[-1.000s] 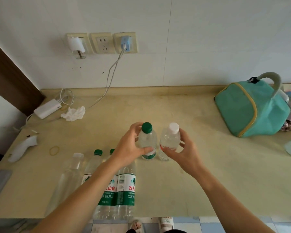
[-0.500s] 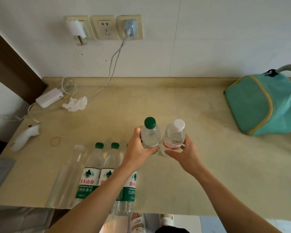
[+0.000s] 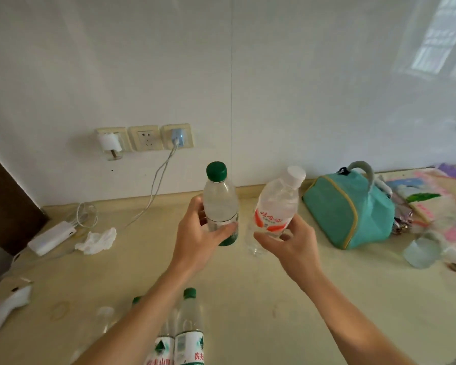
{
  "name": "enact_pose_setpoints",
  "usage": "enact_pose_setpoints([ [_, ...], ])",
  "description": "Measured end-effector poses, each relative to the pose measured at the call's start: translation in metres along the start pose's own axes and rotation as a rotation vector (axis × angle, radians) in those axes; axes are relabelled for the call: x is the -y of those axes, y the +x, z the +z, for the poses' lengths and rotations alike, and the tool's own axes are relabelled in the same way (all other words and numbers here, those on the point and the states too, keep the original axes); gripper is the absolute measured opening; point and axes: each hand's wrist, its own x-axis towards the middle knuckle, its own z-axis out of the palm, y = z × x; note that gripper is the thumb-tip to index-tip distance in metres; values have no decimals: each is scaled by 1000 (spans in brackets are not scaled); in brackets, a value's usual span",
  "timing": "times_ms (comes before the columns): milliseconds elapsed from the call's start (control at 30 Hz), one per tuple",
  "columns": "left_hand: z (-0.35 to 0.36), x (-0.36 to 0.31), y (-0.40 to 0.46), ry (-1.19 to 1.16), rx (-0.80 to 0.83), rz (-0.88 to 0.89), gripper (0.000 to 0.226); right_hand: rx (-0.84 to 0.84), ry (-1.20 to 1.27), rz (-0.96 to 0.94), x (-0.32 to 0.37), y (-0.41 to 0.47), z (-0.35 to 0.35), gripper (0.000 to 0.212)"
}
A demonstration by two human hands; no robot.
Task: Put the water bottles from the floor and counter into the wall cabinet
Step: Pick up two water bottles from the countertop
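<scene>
Head view: left hand (image 3: 195,241) holds green-capped bottle (image 3: 220,204), right hand (image 3: 290,246) white-capped bottle (image 3: 278,206).

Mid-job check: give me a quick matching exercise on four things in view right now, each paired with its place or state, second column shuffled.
Things:
1. green-capped bottle
2. white-capped bottle
3. teal bag
4. crumpled tissue

Places or states:
A. lying on the counter near the white charger brick
B. held in the grip of the right hand, tilted
C. held in the grip of the left hand, upright
D. sitting on the counter at the right, by the wall

Pairs: 1-C, 2-B, 3-D, 4-A
</scene>
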Motion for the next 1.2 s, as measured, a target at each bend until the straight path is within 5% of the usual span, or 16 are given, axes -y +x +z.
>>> enact_pose_setpoints([
  [333,-33,-195,67,-86,-44,522,68,-107,69,-445,202,34,-48,32],
  [633,-51,-339,95,-112,-86,779,64,-181,76,-725,338,67,-79,32],
  [933,-58,-429,144,-148,-242,716,37,-176,39,-788,414,137,-94,30],
  [1200,-53,-430,195,-142,-211,531,28,-154,-54,-667,421,211,-94,30],
])
